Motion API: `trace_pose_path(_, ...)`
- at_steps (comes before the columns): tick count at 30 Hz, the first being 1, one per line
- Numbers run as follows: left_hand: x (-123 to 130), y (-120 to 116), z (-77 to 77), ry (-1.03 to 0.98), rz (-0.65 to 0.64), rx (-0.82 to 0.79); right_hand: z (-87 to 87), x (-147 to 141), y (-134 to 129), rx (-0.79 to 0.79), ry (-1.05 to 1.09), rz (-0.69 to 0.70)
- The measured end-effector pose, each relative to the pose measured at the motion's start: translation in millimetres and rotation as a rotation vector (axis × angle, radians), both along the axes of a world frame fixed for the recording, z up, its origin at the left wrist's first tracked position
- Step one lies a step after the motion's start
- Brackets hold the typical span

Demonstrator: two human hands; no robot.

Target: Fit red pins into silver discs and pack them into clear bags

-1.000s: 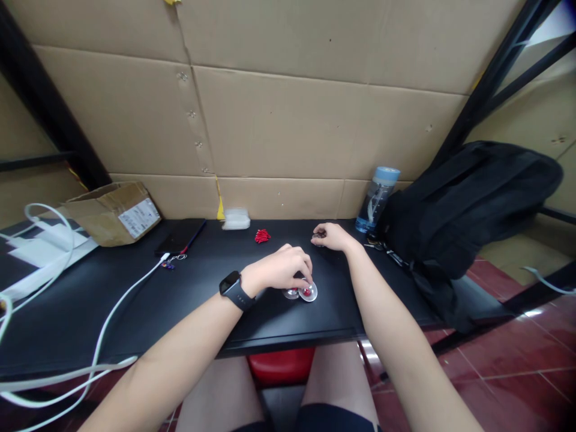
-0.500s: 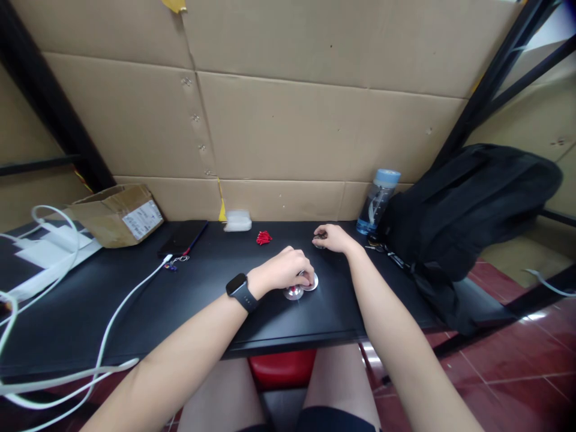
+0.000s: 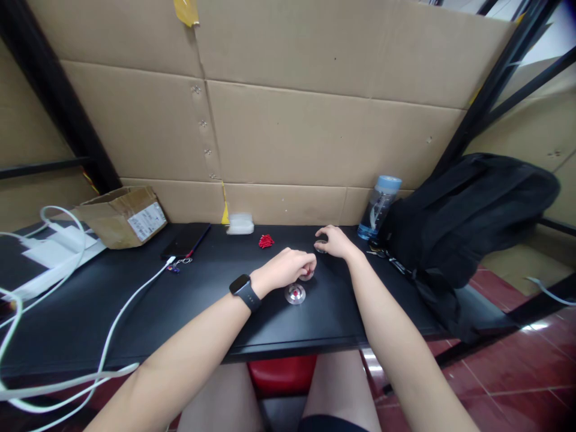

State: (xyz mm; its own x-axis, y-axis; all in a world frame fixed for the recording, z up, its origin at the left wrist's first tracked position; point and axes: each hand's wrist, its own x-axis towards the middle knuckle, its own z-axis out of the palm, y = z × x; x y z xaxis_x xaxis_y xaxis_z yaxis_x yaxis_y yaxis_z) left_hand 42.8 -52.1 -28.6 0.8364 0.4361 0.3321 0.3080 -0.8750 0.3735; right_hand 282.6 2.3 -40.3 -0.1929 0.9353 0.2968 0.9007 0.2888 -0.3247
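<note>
A shiny round disc with a red centre (image 3: 295,294) lies flat on the black table (image 3: 180,312), just in front of my left hand (image 3: 288,268). My left hand's fingers are closed over a second shiny disc (image 3: 308,277), with a bit of red at the fingertips; what they pinch is mostly hidden. Farther right and back, my right hand (image 3: 336,242) is at a small round clear dish (image 3: 321,246), its thumb and forefinger apart around it. What lies in that dish is too small to tell. A pile of small red pieces (image 3: 266,241) sits behind my left hand.
A translucent box (image 3: 240,224) stands by the cardboard wall. On the left are a phone (image 3: 184,241), a cardboard box (image 3: 123,219) and white cables (image 3: 112,318). A water bottle (image 3: 378,207) and black backpack (image 3: 468,210) border the right side.
My left hand has shifted slightly off the front disc, so its red centre now shows. My right hand's fingers have spread, showing more of the dish. The view has tilted slightly.
</note>
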Motion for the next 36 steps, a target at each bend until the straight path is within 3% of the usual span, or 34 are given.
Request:
trace_pose_path(3,-7,11,2.5,-0.183,0.084,-0.047,0.1,-3,-1,0.062,0.062,0.040)
trace_pose_path(9,-25,41,-1.6,-0.535,0.167,-0.252,10.1,-34,-18,0.074,0.365,0.418)
trace_pose_path(16,-27,55,-6.3,-0.666,0.149,-0.416,8.6,-70,-26,0.033,0.646,0.468)
trace_pose_path(19,-34,54,1.1,-0.605,0.211,-0.277,6.2,-65,-21,0.024,0.664,0.428)
trace_pose_path(24,-69,63,13.4,-0.470,0.470,0.011,5.3,-35,-9,0.137,0.482,0.196)
trace_pose_path(28,-90,73,10.8,-0.389,0.599,0.012,2.5,-6,-1,0.095,0.284,0.020)
trace_pose_path(36,-93,83,-5.0,-0.172,0.488,0.022,-3.6,19,3,-0.096,0.176,-0.056)
